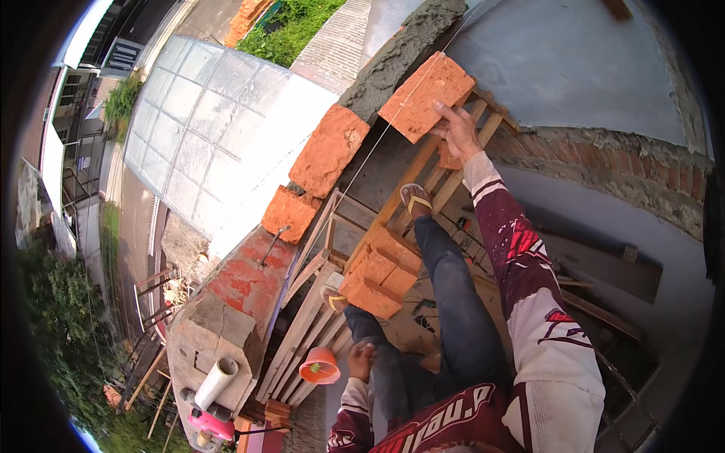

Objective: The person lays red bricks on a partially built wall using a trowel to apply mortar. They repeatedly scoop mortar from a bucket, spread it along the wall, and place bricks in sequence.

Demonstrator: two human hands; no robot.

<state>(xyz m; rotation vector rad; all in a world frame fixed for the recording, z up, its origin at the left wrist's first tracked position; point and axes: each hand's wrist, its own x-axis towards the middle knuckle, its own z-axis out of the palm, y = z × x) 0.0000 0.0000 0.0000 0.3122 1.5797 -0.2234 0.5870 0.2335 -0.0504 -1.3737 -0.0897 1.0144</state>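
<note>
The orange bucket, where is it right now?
In the head view, the orange bucket sits low and centre on the wooden scaffold planks, just left of the left hand.

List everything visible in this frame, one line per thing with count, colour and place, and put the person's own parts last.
brick being laid: 1, orange, on the mortar bed, under the right hand
mortar bed: 1 strip, grey, along the wall top
laid bricks: 2, orange, on the wall left of the held brick
string line: 1, pale, running along the wall
brick stack: several, orange, on the scaffold between the feet
wooden scaffold: 1, pale wood, beside the wall
bucket: 1, orange, by the left hand
white pipe: 1, on the concrete block below
translucent roof: 1, whitish, left
right hand: on the brick
left hand: on the left knee
</note>
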